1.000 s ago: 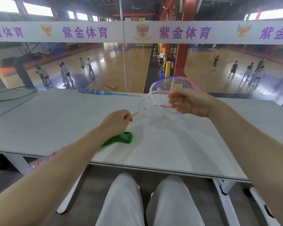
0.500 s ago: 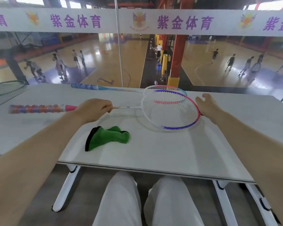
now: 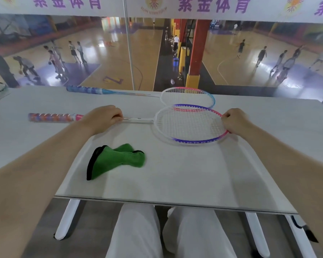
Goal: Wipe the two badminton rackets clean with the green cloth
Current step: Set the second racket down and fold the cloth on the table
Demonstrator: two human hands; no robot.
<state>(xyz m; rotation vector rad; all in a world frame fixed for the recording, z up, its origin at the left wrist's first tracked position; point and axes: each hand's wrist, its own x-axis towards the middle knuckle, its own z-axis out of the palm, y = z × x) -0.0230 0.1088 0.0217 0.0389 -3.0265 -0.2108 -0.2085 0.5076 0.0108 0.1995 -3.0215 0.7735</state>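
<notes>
On the desk [image 3: 175, 179] the near racket [image 3: 189, 123] lies flat. The left hand [image 3: 103, 116] grips its thin shaft beside the handle, and the right hand [image 3: 235, 121] pinches the right rim of its head. The far racket [image 3: 186, 96] lies along the desk's far edge, its head partly under the near one. The green cloth [image 3: 116, 161] lies crumpled near the front edge. The banner [image 3: 213, 5] above shows purple Chinese writing.

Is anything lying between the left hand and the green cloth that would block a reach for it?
Nothing visible does. The left hand grips the shaft of the near racket; the green cloth lies nearer the person, with only bare table between them.
</notes>
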